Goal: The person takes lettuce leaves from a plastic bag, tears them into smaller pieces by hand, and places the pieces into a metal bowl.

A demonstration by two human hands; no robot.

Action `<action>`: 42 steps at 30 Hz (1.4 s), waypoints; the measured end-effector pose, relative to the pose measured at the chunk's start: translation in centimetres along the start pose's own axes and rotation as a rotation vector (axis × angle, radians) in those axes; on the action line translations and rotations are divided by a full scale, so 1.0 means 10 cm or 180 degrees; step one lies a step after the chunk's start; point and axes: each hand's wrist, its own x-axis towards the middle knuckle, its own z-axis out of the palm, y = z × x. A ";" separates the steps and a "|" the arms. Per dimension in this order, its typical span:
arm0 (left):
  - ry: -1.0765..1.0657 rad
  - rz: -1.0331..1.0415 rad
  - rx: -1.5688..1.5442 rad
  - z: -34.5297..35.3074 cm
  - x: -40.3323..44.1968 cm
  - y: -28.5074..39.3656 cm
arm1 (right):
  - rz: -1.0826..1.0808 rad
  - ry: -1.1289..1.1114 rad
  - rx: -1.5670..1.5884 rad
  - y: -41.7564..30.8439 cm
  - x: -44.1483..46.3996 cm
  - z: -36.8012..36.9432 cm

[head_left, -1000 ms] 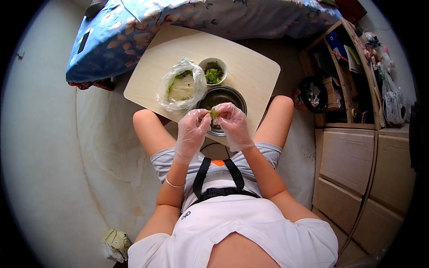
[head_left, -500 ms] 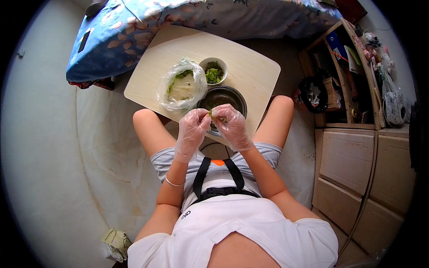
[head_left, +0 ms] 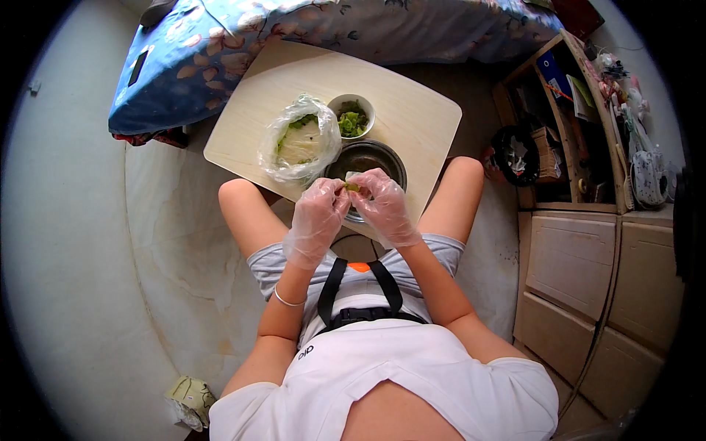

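Note:
Both my hands wear clear plastic gloves and meet over the near side of a metal bowl. My left hand and my right hand pinch a small piece of green leaf between their fingertips. The gloves partly hide the piece and the bowl's near edge. Left of the metal bowl lies a clear plastic bag, open at the top, with pale and green contents. Behind the metal bowl, a white bowl holds green leaves.
The low light-wood table stands between my knees. A bed with a blue floral cover borders its far side. To the right are a black-lined bin, a shelf unit and drawers.
Both hands have shifted slightly, their fingertips turning around the leaf piece, which shows more plainly now. The bowls and the bag have stayed in place.

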 end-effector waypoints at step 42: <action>0.0032 -0.0378 -0.0962 0.24 1.09 -0.66 | 0.2198 -0.0515 0.4180 0.40 -0.20 -0.24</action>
